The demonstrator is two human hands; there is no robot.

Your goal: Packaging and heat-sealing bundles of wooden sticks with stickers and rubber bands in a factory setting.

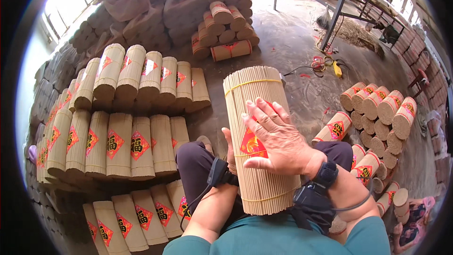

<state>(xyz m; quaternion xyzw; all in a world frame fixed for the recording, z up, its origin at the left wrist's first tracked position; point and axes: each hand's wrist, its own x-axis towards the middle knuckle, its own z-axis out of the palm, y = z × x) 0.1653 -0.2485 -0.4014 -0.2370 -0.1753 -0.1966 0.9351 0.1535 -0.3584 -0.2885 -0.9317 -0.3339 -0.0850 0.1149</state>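
A thick round bundle of thin tan sticks (264, 184), which look like incense sticks, stands tilted over my lap between my knees. Yellow bands (252, 85) circle it near the top, middle and bottom. My right hand (285, 146) lies flat across its front with fingers spread, partly covering a red diamond-shaped paper label (250, 142). Against the bundle's left side is my left hand (230, 151), gripping it from the side and behind; its thumb points up, while most of its fingers are hidden by the bundle. Both wrists wear black strapped devices.
Rows of similar labelled bundles (113, 144) stand in tiers on the left. More bundles are piled at the back (231, 49) and on the right (394, 108). A metal-framed table (337, 12) stands far right, with a yellow object (337, 69) and cord on the floor. Another person (413, 224) shows at lower right.
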